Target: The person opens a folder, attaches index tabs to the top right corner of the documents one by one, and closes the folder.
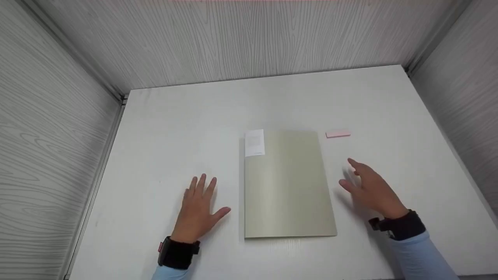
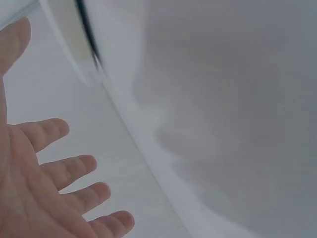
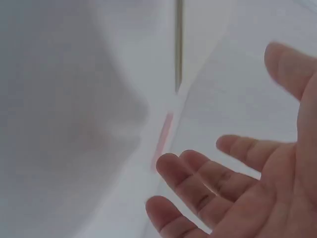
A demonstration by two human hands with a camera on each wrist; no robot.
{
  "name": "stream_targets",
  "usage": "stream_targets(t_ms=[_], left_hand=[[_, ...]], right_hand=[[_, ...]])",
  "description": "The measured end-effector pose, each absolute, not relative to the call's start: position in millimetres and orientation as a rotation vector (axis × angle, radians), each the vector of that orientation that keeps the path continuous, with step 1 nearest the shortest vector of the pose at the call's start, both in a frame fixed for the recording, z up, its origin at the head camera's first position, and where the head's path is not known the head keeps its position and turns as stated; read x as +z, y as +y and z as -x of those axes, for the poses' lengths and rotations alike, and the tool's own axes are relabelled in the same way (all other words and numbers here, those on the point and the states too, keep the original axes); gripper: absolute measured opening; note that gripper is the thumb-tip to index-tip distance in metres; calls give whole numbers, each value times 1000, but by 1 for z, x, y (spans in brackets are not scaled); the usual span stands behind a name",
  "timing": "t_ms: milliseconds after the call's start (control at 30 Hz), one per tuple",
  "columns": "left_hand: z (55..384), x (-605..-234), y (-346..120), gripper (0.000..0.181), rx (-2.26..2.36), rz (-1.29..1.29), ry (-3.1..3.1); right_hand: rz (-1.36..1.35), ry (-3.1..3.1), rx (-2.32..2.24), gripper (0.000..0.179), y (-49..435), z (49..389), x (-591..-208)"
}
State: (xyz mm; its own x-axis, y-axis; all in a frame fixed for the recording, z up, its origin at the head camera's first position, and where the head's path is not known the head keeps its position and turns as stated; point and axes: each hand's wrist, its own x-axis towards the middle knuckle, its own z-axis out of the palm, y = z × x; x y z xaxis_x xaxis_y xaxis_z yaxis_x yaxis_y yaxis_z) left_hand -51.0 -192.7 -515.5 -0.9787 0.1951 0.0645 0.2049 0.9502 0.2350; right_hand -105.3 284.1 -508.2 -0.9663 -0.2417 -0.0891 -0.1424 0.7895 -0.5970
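A flat beige-gold folder (image 1: 290, 186) lies on the white table, with a small white printed label (image 1: 254, 143) at its upper left corner. To its left is my left hand (image 1: 198, 216), palm down with fingers spread, holding nothing. My right hand (image 1: 371, 190) hovers on the folder's right side, its fingers loosely bent and the thumb apart, also holding nothing. Beyond the right fingertips lies a slim pink block (image 1: 338, 133), beside the folder's upper right corner. In the right wrist view the pink block (image 3: 162, 141) appears just past the fingers.
The white tabletop (image 1: 186, 120) stretches around the folder on every side. A grey wood-grain panel (image 1: 233, 39) stands behind it, and similar panels flank the left (image 1: 46, 155) and right (image 1: 459, 85) edges. Both wrists wear black bands.
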Motion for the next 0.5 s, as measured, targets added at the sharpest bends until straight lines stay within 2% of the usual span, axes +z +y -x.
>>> stream_targets(t_ms=[300, 500], left_hand=[[31, -507, -138, 95, -466, 732, -2982], [22, -512, -112, 102, -428, 897, -2961]], right_hand=[[323, 2667, -1070, 73, 259, 106, -517], [358, 2637, -1109, 71, 256, 115, -519]])
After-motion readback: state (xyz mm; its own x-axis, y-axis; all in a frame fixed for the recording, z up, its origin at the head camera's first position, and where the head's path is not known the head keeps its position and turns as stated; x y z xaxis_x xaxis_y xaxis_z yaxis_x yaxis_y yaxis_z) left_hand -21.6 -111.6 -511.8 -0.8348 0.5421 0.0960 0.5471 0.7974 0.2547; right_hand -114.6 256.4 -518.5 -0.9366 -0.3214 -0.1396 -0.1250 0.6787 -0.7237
